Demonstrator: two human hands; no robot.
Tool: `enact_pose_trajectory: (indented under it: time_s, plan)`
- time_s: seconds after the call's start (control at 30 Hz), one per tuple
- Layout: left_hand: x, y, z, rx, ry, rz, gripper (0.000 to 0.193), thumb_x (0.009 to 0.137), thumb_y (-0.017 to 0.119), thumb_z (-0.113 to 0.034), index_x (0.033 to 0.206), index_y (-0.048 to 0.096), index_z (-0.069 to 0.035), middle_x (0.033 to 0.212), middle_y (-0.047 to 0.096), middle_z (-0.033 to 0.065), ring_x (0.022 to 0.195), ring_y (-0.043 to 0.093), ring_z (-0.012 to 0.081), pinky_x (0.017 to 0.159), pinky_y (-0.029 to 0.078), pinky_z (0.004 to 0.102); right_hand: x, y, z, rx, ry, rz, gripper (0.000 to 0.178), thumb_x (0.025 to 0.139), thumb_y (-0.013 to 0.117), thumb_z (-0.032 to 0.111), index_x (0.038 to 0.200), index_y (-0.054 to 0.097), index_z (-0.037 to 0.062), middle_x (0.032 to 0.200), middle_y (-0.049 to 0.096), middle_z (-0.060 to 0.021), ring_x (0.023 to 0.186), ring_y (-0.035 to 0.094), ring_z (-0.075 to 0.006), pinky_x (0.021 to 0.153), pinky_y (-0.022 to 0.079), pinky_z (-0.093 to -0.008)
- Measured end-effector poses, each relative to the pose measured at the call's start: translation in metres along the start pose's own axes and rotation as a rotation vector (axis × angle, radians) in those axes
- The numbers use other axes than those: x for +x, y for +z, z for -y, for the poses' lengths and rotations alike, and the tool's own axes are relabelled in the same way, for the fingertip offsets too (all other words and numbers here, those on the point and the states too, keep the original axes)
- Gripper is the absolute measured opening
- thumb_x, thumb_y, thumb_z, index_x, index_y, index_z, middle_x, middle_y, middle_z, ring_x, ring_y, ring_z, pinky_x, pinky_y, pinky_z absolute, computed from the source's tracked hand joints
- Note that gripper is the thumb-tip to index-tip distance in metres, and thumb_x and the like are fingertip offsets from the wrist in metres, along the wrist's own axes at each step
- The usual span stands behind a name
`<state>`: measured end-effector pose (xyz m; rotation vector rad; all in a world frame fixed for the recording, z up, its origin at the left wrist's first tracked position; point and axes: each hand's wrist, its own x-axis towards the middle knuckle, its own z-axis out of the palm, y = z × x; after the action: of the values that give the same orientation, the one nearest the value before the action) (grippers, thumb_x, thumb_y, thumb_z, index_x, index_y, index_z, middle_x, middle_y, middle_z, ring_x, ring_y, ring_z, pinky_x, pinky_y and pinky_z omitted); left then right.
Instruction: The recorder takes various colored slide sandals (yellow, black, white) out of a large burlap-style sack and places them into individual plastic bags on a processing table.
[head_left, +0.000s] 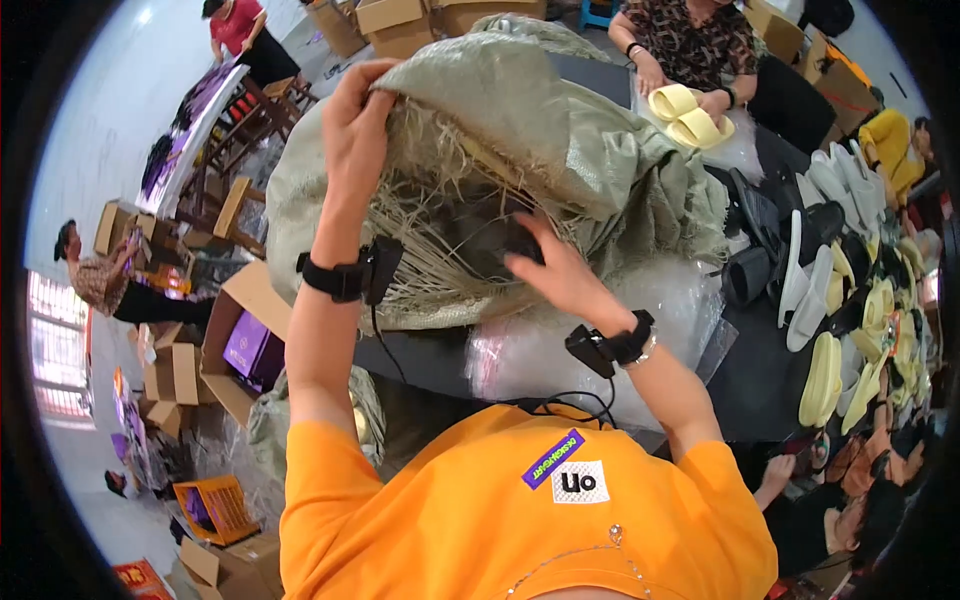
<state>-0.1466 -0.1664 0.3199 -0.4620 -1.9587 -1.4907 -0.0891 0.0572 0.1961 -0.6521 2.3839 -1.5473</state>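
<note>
**Opening a woven sack at a crowded worktop**

Gripping the frayed rim of the grey-green woven sack [560, 130], your left hand [352, 120] was clenched; your right hand [560, 270] reached inside, fingers spread. The sack lay on the dark worktop [750, 370], beside slippers [840, 290], cardboard boxes [240, 340] around.

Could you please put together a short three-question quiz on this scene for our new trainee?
1. True or false: the left hand grips the upper edge of the large grey-green woven sack.
2. Where is the right hand? A) on the yellow slippers B) reaching into the sack's frayed mouth C) resting on the orange crate
3. Fill in: beyond the sack, another person's hands rest on a pair of pale ___ foam slippers.

Key: 1 true; 2 B; 3 yellow.
</note>
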Motion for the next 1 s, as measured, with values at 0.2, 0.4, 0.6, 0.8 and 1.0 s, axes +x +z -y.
enact_pose_trajectory:
  time_s: [0.2, 0.4, 0.6, 0.8, 1.0]
  plan:
    - [0.0, -0.003, -0.006, -0.018, 0.058, -0.016, 0.018, 0.083, 0.042, 0.001, 0.096, 0.055, 0.003, 0.087, 0.057, 0.0026, 0.081, 0.051, 0.0077, 0.072, 0.04, 0.0203, -0.037, 0.016, 0.012, -0.744, -0.203, 0.339, 0.057, 0.072, 0.061, 0.023, 0.123, 0.039, 0.0124, 0.079, 0.059, -0.0149, 0.07, 0.058, -0.0317, 0.056, 0.044, -0.0396]
    - [-0.028, -0.031, -0.018, -0.208, -0.069, 0.054, 0.018, 0.075, 0.041, -0.007, 0.084, 0.053, 0.002, 0.08, 0.053, 0.0001, 0.072, 0.046, 0.0081, 0.065, 0.038, 0.0222, -0.017, 0.002, 0.054, -0.529, -1.001, -0.206, 0.041, 0.067, 0.06, 0.006, 0.107, 0.054, 0.0122, 0.069, 0.05, -0.0019, 0.061, 0.052, -0.0201, 0.054, 0.044, -0.0295]
    - [-0.093, -0.011, -0.034, -0.085, -0.316, 0.459, 0.023, 0.074, 0.044, -0.011, 0.089, 0.057, 0.002, 0.08, 0.058, 0.0082, 0.076, 0.051, 0.0125, 0.07, 0.041, 0.0254, 0.023, 0.022, 0.104, -0.237, -0.632, -0.39, 0.034, 0.062, 0.06, -0.004, 0.094, 0.058, 0.0073, 0.075, 0.054, -0.0095, 0.069, 0.054, -0.0313, 0.061, 0.045, -0.0342]
    - [-0.107, -0.088, 0.022, -0.014, -0.331, -0.275, 0.024, 0.08, 0.05, -0.01, 0.103, 0.057, -0.002, 0.084, 0.058, 0.002, 0.08, 0.051, 0.0083, 0.07, 0.04, 0.0223, 0.034, -0.005, 0.098, -0.221, -0.571, -0.128, 0.02, 0.064, 0.057, -0.004, 0.083, 0.058, 0.0015, 0.071, 0.052, -0.0124, 0.065, 0.053, -0.0298, 0.057, 0.042, -0.031]
    - [-0.178, -0.245, 0.184, 0.809, -0.855, -0.751, 0.075, 0.07, 0.061, -0.044, 0.129, 0.033, -0.009, 0.127, 0.039, 0.0191, 0.121, 0.033, 0.0294, 0.096, 0.029, 0.0381, 0.008, -0.028, 0.133, 0.062, -0.756, 0.01, 0.006, 0.067, 0.058, -0.001, 0.072, 0.055, -0.0025, 0.065, 0.048, -0.0072, 0.056, 0.046, -0.0164, 0.052, 0.034, -0.0245]
